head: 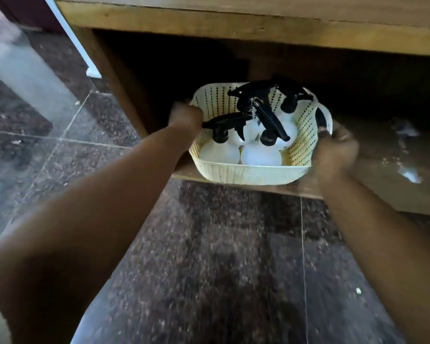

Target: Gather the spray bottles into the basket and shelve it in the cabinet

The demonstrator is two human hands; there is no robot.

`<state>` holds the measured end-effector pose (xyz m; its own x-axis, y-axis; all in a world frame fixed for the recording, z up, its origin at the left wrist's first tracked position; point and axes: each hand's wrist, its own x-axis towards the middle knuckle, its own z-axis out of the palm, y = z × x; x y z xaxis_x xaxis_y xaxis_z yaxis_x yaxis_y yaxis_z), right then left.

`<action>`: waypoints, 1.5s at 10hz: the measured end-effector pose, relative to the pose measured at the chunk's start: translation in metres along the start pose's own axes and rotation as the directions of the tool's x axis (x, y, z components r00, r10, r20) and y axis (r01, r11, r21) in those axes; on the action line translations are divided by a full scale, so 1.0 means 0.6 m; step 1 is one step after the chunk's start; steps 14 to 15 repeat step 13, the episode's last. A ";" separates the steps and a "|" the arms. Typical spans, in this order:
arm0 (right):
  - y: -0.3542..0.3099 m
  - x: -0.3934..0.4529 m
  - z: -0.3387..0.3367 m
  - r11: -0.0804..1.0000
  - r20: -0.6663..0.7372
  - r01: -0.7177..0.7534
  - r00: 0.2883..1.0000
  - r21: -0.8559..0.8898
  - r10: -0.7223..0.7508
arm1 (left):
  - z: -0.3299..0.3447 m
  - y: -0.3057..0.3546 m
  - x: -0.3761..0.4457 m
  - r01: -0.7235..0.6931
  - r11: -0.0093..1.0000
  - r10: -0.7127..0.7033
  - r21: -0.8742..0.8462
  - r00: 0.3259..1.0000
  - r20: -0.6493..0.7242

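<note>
A cream perforated plastic basket (248,173) rests at the front edge of the wooden cabinet's lower shelf (372,170), partly inside the dark opening. In it stand several white spray bottles (261,156) with black trigger heads (267,117). My left hand (185,117) grips the basket's left rim. On the opposite side, my right hand (336,147) holds the right rim and handle. Both arms reach forward from below.
The wooden cabinet (233,23) has a top board above the opening and a left side panel (124,90). Small bright scraps (410,175) lie on the shelf to the right. Dark speckled floor tiles (233,256) spread below. A white strip (72,38) runs up left of the cabinet.
</note>
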<state>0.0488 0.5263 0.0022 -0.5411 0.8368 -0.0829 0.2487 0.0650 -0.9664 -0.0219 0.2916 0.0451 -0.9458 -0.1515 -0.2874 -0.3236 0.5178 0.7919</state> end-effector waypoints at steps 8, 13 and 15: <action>0.028 0.013 0.151 0.057 0.684 0.765 0.604 -0.641 -0.410 | 0.129 -0.053 0.092 -0.469 0.196 0.667 0.861 0.707 0.233; 0.029 -0.042 0.091 0.090 0.734 0.806 0.573 -0.584 -0.364 | 0.105 -0.074 0.008 -0.526 0.262 0.633 0.809 0.727 0.267; 0.029 -0.042 0.091 0.090 0.734 0.806 0.573 -0.584 -0.364 | 0.105 -0.074 0.008 -0.526 0.262 0.633 0.809 0.727 0.267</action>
